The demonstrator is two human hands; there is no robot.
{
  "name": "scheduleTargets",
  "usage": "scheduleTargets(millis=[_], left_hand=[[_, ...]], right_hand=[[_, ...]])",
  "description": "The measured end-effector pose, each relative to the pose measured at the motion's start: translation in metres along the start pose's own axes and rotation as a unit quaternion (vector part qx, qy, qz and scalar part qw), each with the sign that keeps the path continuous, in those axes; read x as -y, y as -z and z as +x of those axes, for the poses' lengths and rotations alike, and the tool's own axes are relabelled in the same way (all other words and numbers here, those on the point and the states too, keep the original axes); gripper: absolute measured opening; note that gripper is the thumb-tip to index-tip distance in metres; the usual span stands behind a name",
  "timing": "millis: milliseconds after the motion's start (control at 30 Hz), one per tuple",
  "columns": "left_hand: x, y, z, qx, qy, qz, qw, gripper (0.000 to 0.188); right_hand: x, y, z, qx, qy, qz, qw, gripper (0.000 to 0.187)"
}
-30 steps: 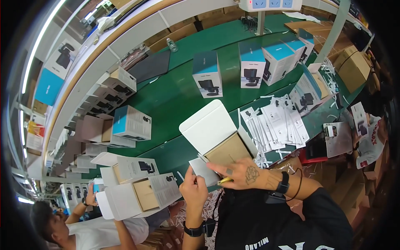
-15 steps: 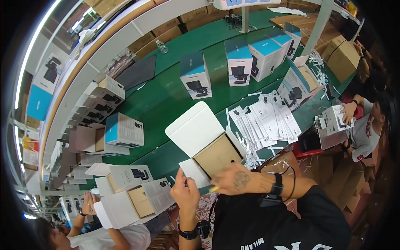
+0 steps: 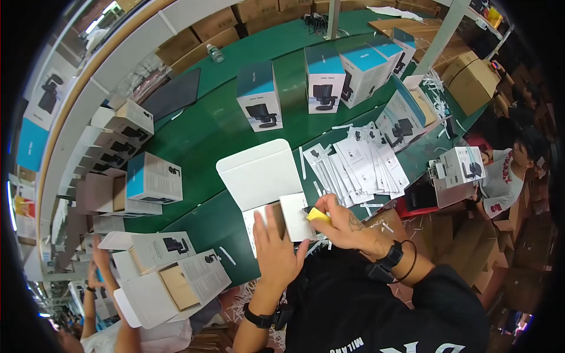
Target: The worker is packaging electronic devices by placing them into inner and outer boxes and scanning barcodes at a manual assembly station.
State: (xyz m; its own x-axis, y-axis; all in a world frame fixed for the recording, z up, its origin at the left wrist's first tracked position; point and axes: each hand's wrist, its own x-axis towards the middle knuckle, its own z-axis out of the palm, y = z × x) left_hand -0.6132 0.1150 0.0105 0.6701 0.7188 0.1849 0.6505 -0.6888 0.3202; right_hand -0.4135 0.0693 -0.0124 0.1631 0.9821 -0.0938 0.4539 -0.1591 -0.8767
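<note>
In front of me stands a white carton [image 3: 258, 175] with its big lid flap raised away from me. My left hand [image 3: 276, 256] lies over its left side with outstretched fingers, pressing on the folded-in flap. A white side flap [image 3: 294, 212] is folded inward on the right, and brown cardboard shows in the gap between. My right hand [image 3: 341, 226] is closed round a small yellow tool [image 3: 318, 216] with a dark tip, held at the right flap. Its exact kind is unclear.
Right of the carton lies a pile of white leaflets [image 3: 359, 165] with paper strips. Printed boxes [image 3: 259, 97] stand along the green table [image 3: 218, 135]. Two open cartons [image 3: 179, 285] are at the lower left, near a co-worker's arms. Another person [image 3: 506, 170] sits at the right.
My left hand has moved from the carton's near corner onto its top. The side flaps are now folded inward. My right hand has brought the yellow tool to the right flap.
</note>
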Motion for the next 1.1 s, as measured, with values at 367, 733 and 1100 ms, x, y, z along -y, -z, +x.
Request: scheduleTargets(millis=[367, 733, 1100], left_hand=[[0.018, -0.032, -0.023, -0.055, 0.003, -0.066, 0.996, 0.081], [0.027, -0.045, -0.028, -0.005, -0.025, 0.014, 1.0, 0.088], [0.039, -0.043, -0.038, -0.035, -0.021, 0.027, 0.999, 0.089]], right_hand=[[0.002, 0.034, 0.014, 0.117, 0.043, -0.081, 0.989, 0.024], [-0.002, 0.014, 0.024, 0.201, -0.23, 0.143, 0.942, 0.031], [0.032, 0.0, 0.041, 0.153, 0.079, -0.324, 0.93, 0.039]])
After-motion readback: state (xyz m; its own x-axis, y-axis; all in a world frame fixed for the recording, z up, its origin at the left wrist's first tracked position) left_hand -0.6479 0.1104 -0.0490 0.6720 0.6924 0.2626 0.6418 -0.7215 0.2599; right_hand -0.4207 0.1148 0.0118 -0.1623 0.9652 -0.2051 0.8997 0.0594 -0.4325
